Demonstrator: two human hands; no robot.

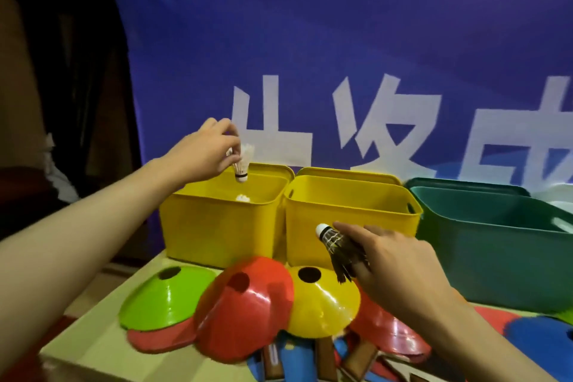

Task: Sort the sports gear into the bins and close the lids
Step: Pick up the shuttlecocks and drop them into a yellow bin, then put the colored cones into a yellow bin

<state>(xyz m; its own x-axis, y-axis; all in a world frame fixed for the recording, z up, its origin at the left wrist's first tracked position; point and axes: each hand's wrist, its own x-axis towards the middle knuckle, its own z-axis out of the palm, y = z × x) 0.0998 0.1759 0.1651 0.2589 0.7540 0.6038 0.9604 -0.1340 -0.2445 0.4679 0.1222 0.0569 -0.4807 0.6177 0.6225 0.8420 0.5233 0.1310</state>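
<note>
While left hand (206,153) dangles white shuttlecock (242,164), right hand (393,260) grips black shuttlecock (339,253).

- Left bin (217,226), middle bin (347,214): yellow.
- Right bin (496,245): dark green.
- Upper shuttlecock (243,161): white, black band.
- Lower shuttlecock (338,250): black feathers, white cork.
- Cones: green (164,298), red (248,310), yellow (322,301).
- Banner (341,40): blue, white characters.
</note>
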